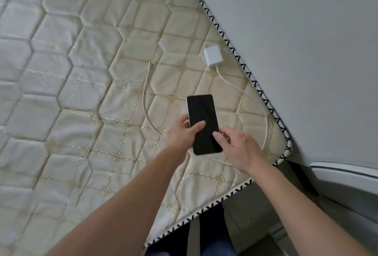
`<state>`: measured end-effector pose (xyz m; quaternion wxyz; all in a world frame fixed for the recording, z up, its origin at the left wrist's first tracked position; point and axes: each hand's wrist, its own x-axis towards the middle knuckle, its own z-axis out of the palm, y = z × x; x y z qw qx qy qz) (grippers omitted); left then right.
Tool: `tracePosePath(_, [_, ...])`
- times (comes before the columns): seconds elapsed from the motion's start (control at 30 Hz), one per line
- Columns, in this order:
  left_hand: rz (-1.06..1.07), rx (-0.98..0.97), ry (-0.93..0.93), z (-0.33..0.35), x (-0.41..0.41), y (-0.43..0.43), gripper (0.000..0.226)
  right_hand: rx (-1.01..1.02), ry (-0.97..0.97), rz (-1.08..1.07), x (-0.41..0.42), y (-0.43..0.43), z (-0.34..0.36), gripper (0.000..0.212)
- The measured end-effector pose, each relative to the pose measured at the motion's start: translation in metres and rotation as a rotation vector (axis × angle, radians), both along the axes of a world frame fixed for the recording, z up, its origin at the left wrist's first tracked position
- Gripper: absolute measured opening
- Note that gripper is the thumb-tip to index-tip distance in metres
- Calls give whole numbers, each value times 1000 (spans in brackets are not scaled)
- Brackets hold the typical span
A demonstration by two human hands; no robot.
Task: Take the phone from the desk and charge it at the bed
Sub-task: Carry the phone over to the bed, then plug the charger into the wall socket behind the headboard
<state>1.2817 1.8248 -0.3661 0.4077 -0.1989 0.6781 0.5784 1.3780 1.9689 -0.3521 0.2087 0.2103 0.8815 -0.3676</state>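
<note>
Phone [203, 123] in left hand [184, 133] (mattress [81, 92] corner)

Mattress [86, 84]: cream/off-white, quilted hexagon pattern w/ pale gold wavy stitching & small floral motifs; edge trim white w/ black zigzag. Phone [201, 120]: black screen, light silver-ish rim. Charger [212, 55]: white block. Cable [146, 100]: white, looks cream vs the quilt. Wall [306, 41]: plain light grey. Bottom gap under the mattress: dark, blue-ish fabric.
</note>
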Motion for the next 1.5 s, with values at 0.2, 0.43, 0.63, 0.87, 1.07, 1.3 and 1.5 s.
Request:
tracePosePath(0.2, [-13,-98,71,-58,-27,21,23,211,26,114,7,27,-70,61])
tracePosePath(0.43, [-134,-289,202,-73,-31,25,30,421,9,267,28,31,-93,66])
tracePosePath(0.63, [-664,-790,520,-64,-35,15,51,457,-40,312,34,31,-100,74])
tracePosePath(0.87, [-894,-921,626,-50,-49,2,59,469,-57,347,26,32,-88,69])
tracePosePath(1.07, [-868,-854,962,-57,-80,-25,66,556,116,267,-35,52,-64,55])
tracePosePath(1.3, [-1119,-770,736,-76,-87,-36,128,589,189,146,-142,71,-49,38])
tracePosePath(1.5, [-1109,-807,728,-80,-86,-35,129,524,52,9,-202,67,-54,64])
